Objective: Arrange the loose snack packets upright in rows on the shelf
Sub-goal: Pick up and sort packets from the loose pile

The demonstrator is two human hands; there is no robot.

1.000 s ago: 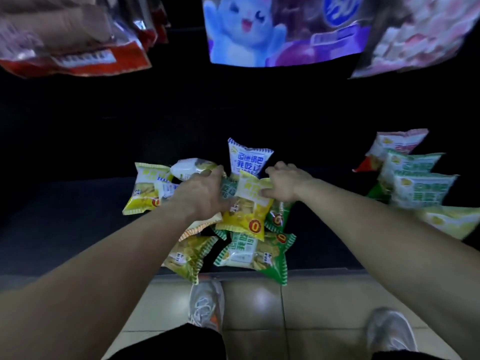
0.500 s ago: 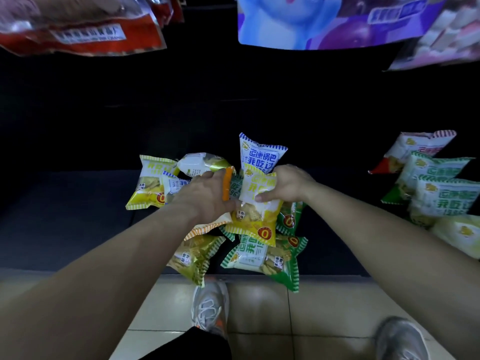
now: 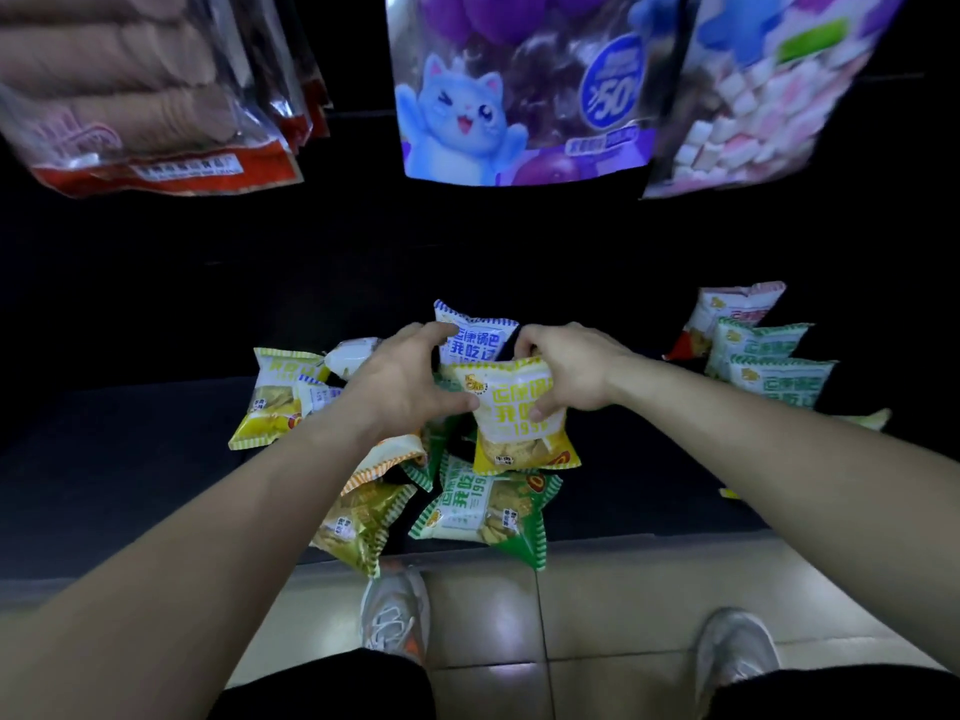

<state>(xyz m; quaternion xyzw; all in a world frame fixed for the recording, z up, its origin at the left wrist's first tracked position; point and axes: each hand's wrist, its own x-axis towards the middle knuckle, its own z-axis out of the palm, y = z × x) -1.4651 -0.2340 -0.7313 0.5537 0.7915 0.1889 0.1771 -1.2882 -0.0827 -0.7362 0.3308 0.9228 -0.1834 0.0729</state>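
Loose snack packets lie in a heap on the dark low shelf (image 3: 130, 459). My right hand (image 3: 569, 371) grips the top right corner of a yellow packet (image 3: 519, 428) and holds it upright above the heap. My left hand (image 3: 400, 379) curves loosely beside it, thumb against the packet's left edge, fingertips near a blue packet (image 3: 475, 337) standing behind. A green packet (image 3: 480, 511) and an olive packet (image 3: 358, 522) lie flat at the shelf's front edge. Another yellow packet (image 3: 272, 400) lies to the left. An orange-striped packet (image 3: 389, 457) sits under my left wrist.
A row of upright green packets (image 3: 769, 366) with a red one (image 3: 737, 309) behind stands at the right of the shelf. Large bags (image 3: 519, 96) hang overhead. My shoes (image 3: 395, 615) are on the tiled floor just below the shelf edge.
The yellow packet has been lifted from the heap and turned upright, its face now toward me. My left hand has opened from over the pile to beside it. The camera tilted up.
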